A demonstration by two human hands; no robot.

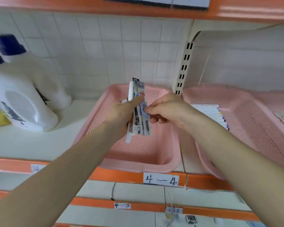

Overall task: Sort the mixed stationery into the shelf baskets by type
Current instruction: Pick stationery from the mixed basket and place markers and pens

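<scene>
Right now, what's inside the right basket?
A row of white pens with coloured tips lies in the right basket. The right forearm covers their left ends and the basket's near-left floor, so anything there is hidden.

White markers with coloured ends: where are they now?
In the head view, right of centre, the white markers lie in a row inside the right pink basket, just beyond the right hand.

The middle pink basket (138, 167) lies open from above, beneath the orange upper shelf (88, 7). Detergent bottles (23, 99) block the left; a slotted upright (184, 66) rises behind its right corner.
</scene>
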